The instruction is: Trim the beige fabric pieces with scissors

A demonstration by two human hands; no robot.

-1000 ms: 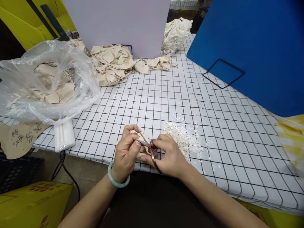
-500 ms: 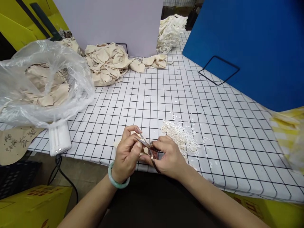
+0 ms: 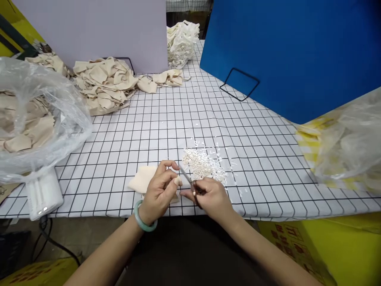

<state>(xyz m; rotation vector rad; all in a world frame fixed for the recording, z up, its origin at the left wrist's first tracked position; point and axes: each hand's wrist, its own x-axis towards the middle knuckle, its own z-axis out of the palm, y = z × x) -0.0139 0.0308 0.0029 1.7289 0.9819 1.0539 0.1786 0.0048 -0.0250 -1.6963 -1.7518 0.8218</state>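
My left hand [image 3: 162,190], with a green bangle at its wrist, is closed in a pinch on a cream fabric piece [image 3: 142,178]. Most of that fabric spreads on the table left of the fingers, and a small bit pokes out at the thumb tip. A pair of scissors [image 3: 186,174] is gripped in my right hand [image 3: 213,196], its blades pointing up and left beside the left fingertips. The blades look nearly closed and apart from the fabric. Just beyond the scissors lies a heap of tiny white and cream snippets [image 3: 205,165].
A clear plastic bag [image 3: 71,131] of beige fabric pieces sits at the left, behind a white power box [image 3: 44,194]. Beige scraps [image 3: 104,83] pile up before a lilac panel [image 3: 98,31]. A blue panel [image 3: 268,47] stands at the back right, near white strips [image 3: 183,43].
The view has swung right, so the table's things sit further left. The scissors' blades have come together and moved slightly away from the left fingers, and more cream fabric shows.
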